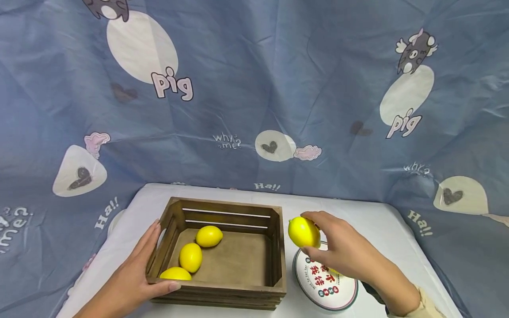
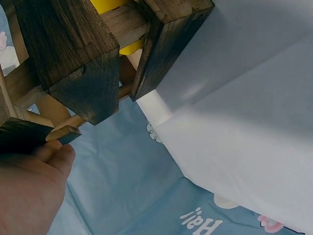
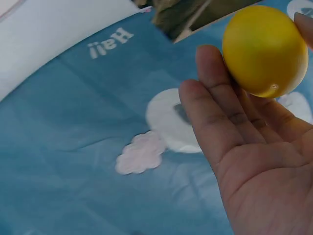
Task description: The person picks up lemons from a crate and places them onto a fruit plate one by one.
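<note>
My right hand holds a yellow lemon between thumb and fingers, raised just right of a brown wooden crate. In the right wrist view the same lemon sits at the fingertips, the palm facing the camera. My left hand rests on the crate's near left corner, its fingers straight along the left side and its thumb on the front rim. Inside the crate, along its left part, lie three lemons: one toward the back, one in the middle, one at the front.
A round white plate with red and dark lettering stands right of the crate, under my right hand. A bit of yellow shows on it, mostly hidden by the hand. The white tabletop ends at a blue printed cloth.
</note>
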The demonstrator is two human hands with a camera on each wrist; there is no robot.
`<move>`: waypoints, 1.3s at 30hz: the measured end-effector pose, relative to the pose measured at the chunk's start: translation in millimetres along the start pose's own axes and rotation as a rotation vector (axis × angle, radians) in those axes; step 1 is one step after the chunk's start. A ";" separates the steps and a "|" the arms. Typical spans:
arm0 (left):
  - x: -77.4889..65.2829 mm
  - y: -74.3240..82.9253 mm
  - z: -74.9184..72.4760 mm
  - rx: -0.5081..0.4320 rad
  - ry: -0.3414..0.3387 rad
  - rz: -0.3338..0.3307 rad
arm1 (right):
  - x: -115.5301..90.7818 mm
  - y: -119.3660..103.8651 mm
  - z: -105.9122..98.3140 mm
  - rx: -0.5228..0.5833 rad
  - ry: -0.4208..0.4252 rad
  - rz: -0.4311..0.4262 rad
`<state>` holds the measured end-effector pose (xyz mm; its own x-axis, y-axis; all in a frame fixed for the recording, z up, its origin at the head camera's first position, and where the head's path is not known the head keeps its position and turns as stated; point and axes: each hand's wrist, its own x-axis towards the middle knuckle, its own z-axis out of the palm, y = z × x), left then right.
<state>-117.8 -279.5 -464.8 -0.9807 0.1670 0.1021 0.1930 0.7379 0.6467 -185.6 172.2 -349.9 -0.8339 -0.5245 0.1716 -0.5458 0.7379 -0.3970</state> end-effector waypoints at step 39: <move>-0.1 0.9 0.9 0.000 -0.002 -0.002 | -27.6 92.8 77.7 -0.005 0.010 0.319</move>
<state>-117.5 -278.3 -464.9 -0.9810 0.1668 0.0993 0.1910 0.7381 0.6471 -206.9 222.1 -461.5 -0.9637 -0.2626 0.0482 -0.2574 0.8663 -0.4281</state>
